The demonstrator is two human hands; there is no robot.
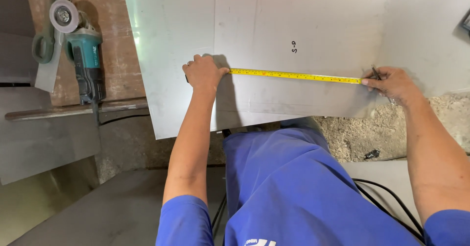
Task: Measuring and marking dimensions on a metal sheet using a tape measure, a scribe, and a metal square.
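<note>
Across the middle of the metal sheet (303, 26) I stretch the yellow tape measure (293, 75): my left hand (201, 73) clamps its case, my right hand (391, 83) pins its end while pinching a pen (376, 73). If either grip slackens, I judge the tape could snap back or skew, spoiling the mark; left of the sheet, the angle grinder (81, 45) on the table (115, 40) lies well apart.

A tape measure (295, 75) lies across the metal sheet (303, 21), an angle grinder (83, 60) to its left.

- A worn brown wooden board (115, 40) lies at upper left, scuffed and pale in patches
- Grey metal sheets (44, 148) cover the lower left (dull, softly lit)
- Rough, crumbly concrete floor (364, 131) shows at right
- Black cables (387, 197) trail across the floor
</note>
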